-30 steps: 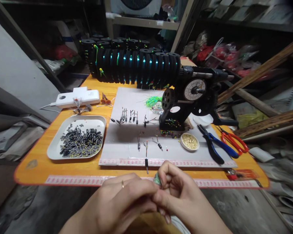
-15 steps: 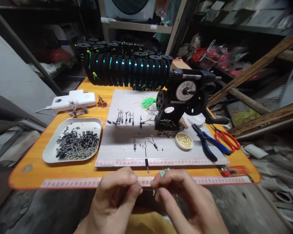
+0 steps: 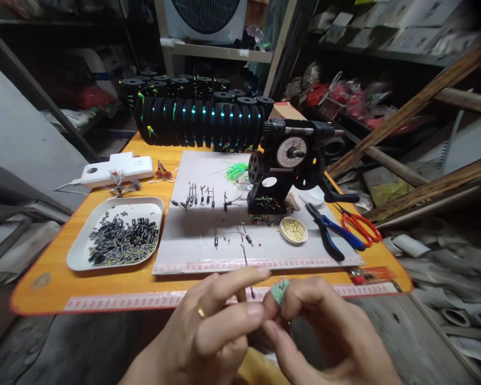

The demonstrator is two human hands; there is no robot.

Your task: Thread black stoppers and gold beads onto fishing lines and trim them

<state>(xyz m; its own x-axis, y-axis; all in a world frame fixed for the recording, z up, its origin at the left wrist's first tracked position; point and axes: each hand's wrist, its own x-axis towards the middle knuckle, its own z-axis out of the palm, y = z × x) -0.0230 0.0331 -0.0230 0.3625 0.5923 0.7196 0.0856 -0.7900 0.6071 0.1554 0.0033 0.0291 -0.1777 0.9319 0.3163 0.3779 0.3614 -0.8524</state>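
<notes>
At the table's front edge my left hand point(image 3: 220, 321) has fingers stretched out and apart, a gold ring on one, their tips close to my right hand. The left thumb is hidden. My right hand point(image 3: 320, 326) is closed, thumb and index finger pinched together, with a green wrap point(image 3: 279, 291) round a fingertip. What lies in the pinch is hidden. Just beyond the left fingers is a thin dark stem point(image 3: 246, 259) with small coloured bits, its lower end near those fingers. Behind it, small black-bodied pieces point(image 3: 216, 242) with thin stems lie on the white board point(image 3: 180, 235).
A white tray point(image 3: 74, 251) of small black and grey parts stands left. On the right are a dish of gold beads point(image 3: 293, 230), blue-handled pliers point(image 3: 332, 235) and red-handled pliers point(image 3: 361, 227). A hand-cranked winding machine point(image 3: 270, 184) and black spools point(image 3: 200, 123) stand behind.
My left hand has gone from a pinch to stretched fingers and moved right, up against my right hand. The thin dark stem has shifted right and its lower end is nearer my hands.
</notes>
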